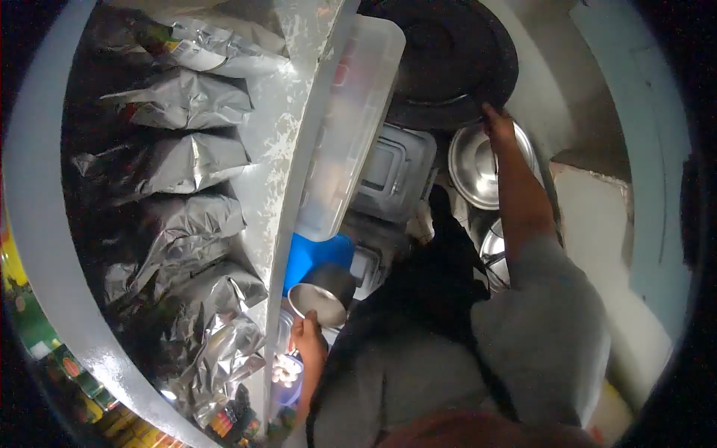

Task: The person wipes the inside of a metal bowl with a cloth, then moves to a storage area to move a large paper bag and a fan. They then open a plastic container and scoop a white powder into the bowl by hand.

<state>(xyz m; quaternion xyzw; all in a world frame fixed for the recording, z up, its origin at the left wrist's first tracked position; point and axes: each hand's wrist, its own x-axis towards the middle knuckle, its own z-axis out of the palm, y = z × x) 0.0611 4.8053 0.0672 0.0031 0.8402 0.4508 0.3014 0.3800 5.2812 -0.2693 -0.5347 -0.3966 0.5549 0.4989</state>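
Your left hand (309,337) has a closed grip on a metal pot (336,282), with the fingertips at the near part of its rim. The pot is tilted, its mouth towards you and to the left, just on the near side of a blue container (328,250). How tightly you press, you cannot tell from this view.

Your right hand (499,128) reaches to the far right, its grip drawn in on the near edge of a large dark round disc (448,63). You have only the edge in your fingers; whether the disc also rests on something is hidden.

Just to the near side of that hand, partly behind your forearm, you have a shiny round metal lid (470,166). Between your two hands lie a grey lidded bin (385,168) and, to its left, a long translucent container (332,157). On your left, silver pouches (196,160) line a shelf (263,160) with worn paint.
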